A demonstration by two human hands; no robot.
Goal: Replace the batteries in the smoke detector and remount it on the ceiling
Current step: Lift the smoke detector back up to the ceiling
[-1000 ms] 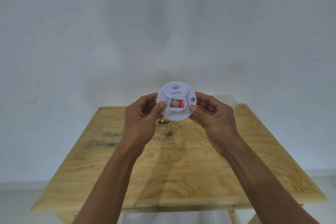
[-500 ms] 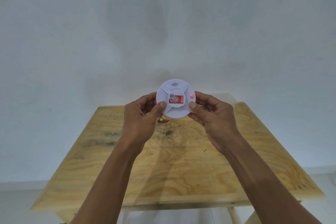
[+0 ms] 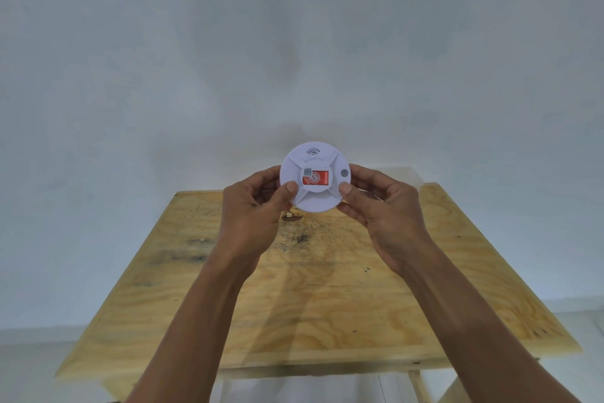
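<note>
Two hands held the white smoke detector (image 3: 315, 177) up above the far half of a plywood table (image 3: 327, 304), its face toward the camera. The left hand (image 3: 255, 216) and the right hand (image 3: 385, 209) each gripped its rim, thumbs on front, fingers curled behind. A pale wall (image 3: 294, 43) stood behind.

The sticker (image 3: 315, 178) print on the detector (image 3: 315, 177) is too small to read; fingers behind the detector are hidden.
</note>
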